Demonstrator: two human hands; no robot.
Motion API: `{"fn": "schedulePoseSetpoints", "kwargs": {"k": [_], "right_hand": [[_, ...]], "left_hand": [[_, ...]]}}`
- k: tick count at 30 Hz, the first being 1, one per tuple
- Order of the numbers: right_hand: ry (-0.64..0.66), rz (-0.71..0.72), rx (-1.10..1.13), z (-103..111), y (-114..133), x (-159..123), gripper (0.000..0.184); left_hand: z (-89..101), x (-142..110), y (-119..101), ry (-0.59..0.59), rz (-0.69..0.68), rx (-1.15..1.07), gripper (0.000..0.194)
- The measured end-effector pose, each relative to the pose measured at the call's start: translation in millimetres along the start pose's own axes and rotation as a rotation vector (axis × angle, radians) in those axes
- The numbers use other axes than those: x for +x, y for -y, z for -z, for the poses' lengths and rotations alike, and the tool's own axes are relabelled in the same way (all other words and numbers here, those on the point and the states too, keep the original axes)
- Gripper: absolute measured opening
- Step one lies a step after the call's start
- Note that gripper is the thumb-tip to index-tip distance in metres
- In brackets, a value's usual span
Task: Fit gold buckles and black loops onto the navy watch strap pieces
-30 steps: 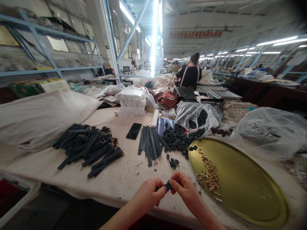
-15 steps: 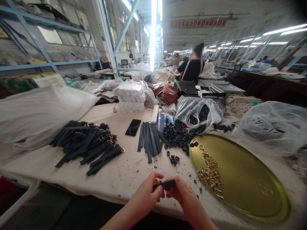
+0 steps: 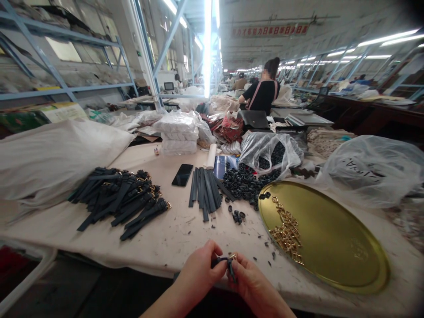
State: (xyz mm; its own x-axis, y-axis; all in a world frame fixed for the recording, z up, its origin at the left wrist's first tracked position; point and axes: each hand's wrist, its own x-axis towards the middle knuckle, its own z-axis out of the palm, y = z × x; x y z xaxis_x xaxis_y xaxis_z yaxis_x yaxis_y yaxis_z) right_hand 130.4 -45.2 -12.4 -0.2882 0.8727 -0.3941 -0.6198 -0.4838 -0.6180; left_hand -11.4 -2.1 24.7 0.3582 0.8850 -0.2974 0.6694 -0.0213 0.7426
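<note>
A single head-worn camera looks forward and down across a cloth-covered worktable [image 3: 179, 229], its near edge close below the lens, while the workshop stretches into the distance; no second view shares the scene.

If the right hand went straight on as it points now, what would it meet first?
The right hand would probably meet the left hand first, just across the dark strap both hold; depth between them is hard to judge.

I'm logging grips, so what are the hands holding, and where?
Left hand and right hand pinch a dark strap near its gold-coloured buckle.
</note>
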Motion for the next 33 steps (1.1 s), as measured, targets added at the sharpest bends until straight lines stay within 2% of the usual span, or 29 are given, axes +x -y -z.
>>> {"fn": "schedulePoseSetpoints", "kwargs": {"k": [4, 7, 9, 12, 18, 23, 27, 33], "right_hand": [[-0.051, 0.099, -0.165, 2, 4, -1, 0.029], [-0.264, 0.225, -0.42, 6, 6, 3, 0.036], [-0.406, 0.308, -0.574, 10, 5, 6, 0.037], [-0.496, 0.394, -0.721, 13, 4, 6, 0.034], [-0.225, 0.432, -1.098, 19, 4, -4, 0.023], [-0.242, 0.456, -1.159, 23, 0, -4, 0.021], [-0.28, 0.475, -1.148, 23, -7, -3, 0.019], [-0.133, 0.397, -1.229, 22, -9, -12, 0.021]], "left_hand": [[1.1, -6, -2, 0.029, -0.031, -0.074, 0.014], [4.5, -9, -5, 0.068, -0.024, -0.224, 0.013], [5.9, -10, -7, 0.155, -0.002, -0.364, 0.015], [2.8, -7, -6, 0.29, 0.044, -0.535, 0.021], [-13.2, 2, 1, 0.347, 0.135, -0.691, 0.027], [-8.8, 3, 6, 0.393, 0.13, -0.688, 0.032], [-4.7, 3, 14, 0.425, 0.186, -0.675, 0.026], [-10.8, -1, 16, 0.332, 0.211, -0.653, 0.025]]}}
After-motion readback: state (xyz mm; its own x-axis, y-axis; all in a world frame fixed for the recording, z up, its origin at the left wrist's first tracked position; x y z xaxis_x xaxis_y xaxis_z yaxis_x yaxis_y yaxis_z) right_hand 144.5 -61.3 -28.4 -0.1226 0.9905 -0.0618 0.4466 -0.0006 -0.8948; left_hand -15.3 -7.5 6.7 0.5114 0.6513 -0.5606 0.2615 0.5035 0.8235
